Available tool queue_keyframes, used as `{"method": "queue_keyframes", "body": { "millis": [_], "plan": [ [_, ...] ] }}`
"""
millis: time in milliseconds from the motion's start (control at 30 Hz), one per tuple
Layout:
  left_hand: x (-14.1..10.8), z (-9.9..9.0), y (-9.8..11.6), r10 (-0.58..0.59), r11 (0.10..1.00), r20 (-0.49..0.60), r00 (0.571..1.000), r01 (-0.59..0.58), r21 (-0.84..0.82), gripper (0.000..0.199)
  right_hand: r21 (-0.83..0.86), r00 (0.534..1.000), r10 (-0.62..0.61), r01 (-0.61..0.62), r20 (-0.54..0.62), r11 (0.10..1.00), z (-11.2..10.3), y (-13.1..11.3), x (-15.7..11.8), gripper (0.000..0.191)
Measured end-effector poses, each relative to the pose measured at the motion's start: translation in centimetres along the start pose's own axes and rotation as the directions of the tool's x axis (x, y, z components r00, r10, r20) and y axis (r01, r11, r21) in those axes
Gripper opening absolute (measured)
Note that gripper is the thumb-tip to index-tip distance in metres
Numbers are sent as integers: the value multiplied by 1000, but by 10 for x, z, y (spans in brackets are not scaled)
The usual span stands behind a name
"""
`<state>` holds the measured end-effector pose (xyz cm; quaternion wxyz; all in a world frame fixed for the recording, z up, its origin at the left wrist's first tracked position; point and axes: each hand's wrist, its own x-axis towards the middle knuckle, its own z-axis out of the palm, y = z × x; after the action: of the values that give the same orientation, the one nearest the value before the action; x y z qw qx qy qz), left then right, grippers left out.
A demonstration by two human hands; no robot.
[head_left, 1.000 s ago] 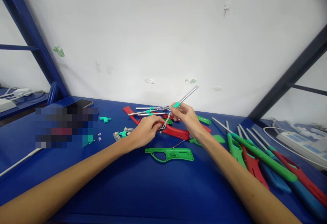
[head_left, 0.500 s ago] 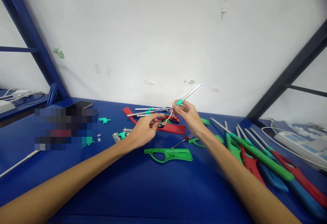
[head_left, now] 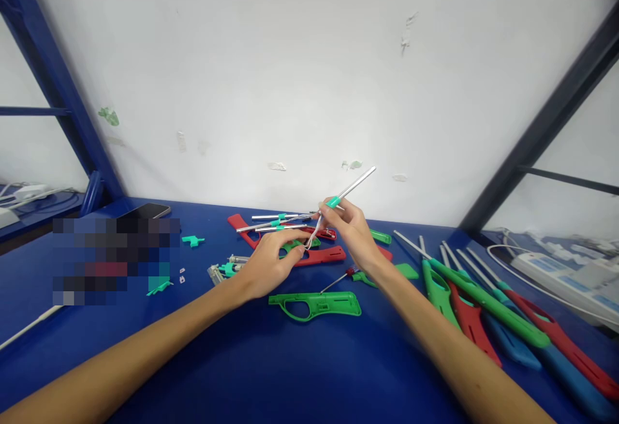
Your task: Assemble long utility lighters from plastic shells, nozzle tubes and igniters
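Observation:
My right hand [head_left: 345,221] pinches a silver metal tube with a teal collar [head_left: 358,182], tilted up to the right. Thin wires [head_left: 316,231] hang from its lower end to my left hand [head_left: 275,256], whose thumb and fingers close around the wire ends. Beneath and behind the hands lie a red handle shell [head_left: 322,255] and more silver tubes with teal collars [head_left: 268,218]. Nearer to me lies an open green handle shell [head_left: 338,303], with a screwdriver [head_left: 336,281] touching its upper edge.
Several whole lighters, green, red and blue [head_left: 517,314], lie at the right beside a white power strip [head_left: 565,276]. Clear parts [head_left: 216,274] and teal pieces [head_left: 193,241] sit left of my left hand. A phone [head_left: 152,210] lies at the back left.
The view has tilted slightly, so the table things appear lower. My left thumb has straightened along the wires, and my right hand still holds the tube.

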<state>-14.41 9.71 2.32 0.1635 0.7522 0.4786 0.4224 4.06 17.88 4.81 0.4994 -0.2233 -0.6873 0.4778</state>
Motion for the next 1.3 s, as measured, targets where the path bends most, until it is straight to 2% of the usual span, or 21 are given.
{"method": "queue_keyframes", "body": {
  "millis": [167, 267, 400, 533, 633, 733, 833, 933, 1000, 1067, 1100, 1167, 1200, 1233, 1267, 1300],
  "plan": [
    [0, -1, 0, -2, 997, -107, 994, 10, 73, 38, 97, 999, 28, -26, -19, 995, 0, 1, 0, 31],
    [-9, -2, 3, 42, 990, -125, 991, -24, 139, 36, 140, 997, 63, -56, -44, 989, -1, 2, -1, 35],
    [-38, -4, 11, 154, 961, 20, 988, -155, 231, 42, 160, 993, 119, -113, -27, 981, -1, 1, -12, 36],
    [-65, -11, 18, 203, 929, 146, 968, -237, 285, 59, 147, 984, 178, -179, 20, 973, -2, -6, -27, 33],
    [-73, -14, 18, 285, 863, 222, 932, -350, 363, 43, 120, 979, 204, -204, 13, 972, -6, -12, -34, 30],
    [-73, -13, 16, 316, 840, 206, 926, -374, 393, 41, 75, 968, 244, -248, 54, 966, -9, -13, -37, 27],
    [-70, -13, 17, 291, 875, 156, 944, -328, 356, 38, 49, 951, 287, -294, 113, 955, -8, -13, -40, 23],
    [-66, -17, 16, 282, 919, 74, 957, -291, 264, 32, 97, 944, 310, -321, 116, 942, -3, -15, -46, 20],
    [-64, -20, 14, 305, 929, 55, 951, -310, 201, 32, 154, 922, 354, -377, 158, 913, 0, -20, -49, 20],
    [-64, -23, 12, 354, 920, 46, 934, -357, 161, 33, 163, 849, 426, -490, 313, 856, -1, -27, -50, 24],
    [-64, -24, 11, 380, 910, 28, 925, -379, 167, 33, 124, 781, 460, -553, 423, 824, -2, -30, -50, 26],
    [-66, -25, 12, 430, 880, -36, 902, -410, 240, 34, 4, 596, 505, -650, 624, 760, -8, -35, -48, 27],
    [-68, -26, 13, 454, 859, -76, 888, -413, 302, 33, -42, 511, 514, -681, 689, 732, -11, -36, -47, 24],
    [-68, -26, 15, 479, 836, -113, 871, -413, 363, 33, -65, 450, 515, -704, 729, 707, -14, -37, -46, 21],
    [-69, -26, 16, 507, 811, -146, 849, -413, 413, 34, -65, 419, 510, -722, 751, 689, -16, -37, -45, 19],
    [-68, -25, 17, 530, 791, -160, 833, -417, 448, 37, -50, 408, 502, -737, 762, 674, -17, -37, -45, 17]
  ]
}}
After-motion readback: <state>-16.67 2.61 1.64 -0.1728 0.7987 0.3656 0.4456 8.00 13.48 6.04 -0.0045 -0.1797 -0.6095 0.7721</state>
